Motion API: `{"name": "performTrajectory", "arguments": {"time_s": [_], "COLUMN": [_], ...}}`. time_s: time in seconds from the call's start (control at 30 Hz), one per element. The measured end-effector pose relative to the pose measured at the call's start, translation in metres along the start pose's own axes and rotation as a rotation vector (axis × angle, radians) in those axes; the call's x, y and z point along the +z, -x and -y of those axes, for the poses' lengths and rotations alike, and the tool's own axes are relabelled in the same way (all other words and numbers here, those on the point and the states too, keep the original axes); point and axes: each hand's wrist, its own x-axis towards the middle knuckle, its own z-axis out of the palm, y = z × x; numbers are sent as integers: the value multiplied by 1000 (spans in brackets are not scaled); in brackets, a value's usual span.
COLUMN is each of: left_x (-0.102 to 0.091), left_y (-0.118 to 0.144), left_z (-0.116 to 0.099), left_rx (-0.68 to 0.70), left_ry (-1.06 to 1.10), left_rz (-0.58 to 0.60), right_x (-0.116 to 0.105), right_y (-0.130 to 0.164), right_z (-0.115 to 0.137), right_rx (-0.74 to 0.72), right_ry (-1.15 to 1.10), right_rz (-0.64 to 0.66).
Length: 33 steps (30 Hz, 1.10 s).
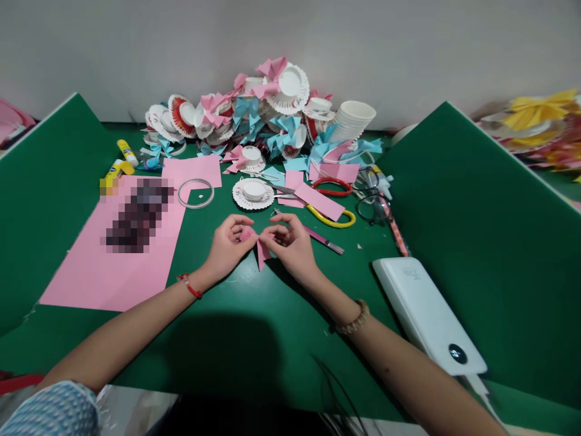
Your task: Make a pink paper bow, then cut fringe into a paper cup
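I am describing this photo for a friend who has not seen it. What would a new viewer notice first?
First, the two hands at the middle of the green table: the left hand and right hand pinch a small pink paper piece between them. Behind them, by the wall, lies a heap of paper-plate crafts with pink and blue bows. A large pink sheet lies at the left, a white power bank at the right.

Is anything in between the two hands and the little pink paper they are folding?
No. The left hand and the right hand both pinch the small pink paper piece directly, just above the green table. Nothing sits between fingers and paper. The white paper hat and scissors lie farther back.
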Motion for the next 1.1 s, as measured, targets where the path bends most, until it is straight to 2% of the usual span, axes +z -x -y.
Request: {"name": "performTrajectory", "arguments": {"time_s": [0.33, 0.63, 0.9, 1.1], "left_x": [-1, 2, 1, 3], "left_y": [0, 2, 1, 1], "left_z": [1, -2, 0, 0], "left_rx": [2, 13, -19, 14], "left_ry": [26, -51, -11, -54], "left_rz": [1, 2, -19, -42], "right_x": [2, 3, 2, 2], "right_y": [2, 4, 3, 2], "right_z": [0, -3, -2, -2], "right_rx": [-29, -63, -53, -72], "right_ry": [11, 46, 34, 60], "right_rz": [-30, 6, 16, 6]}}
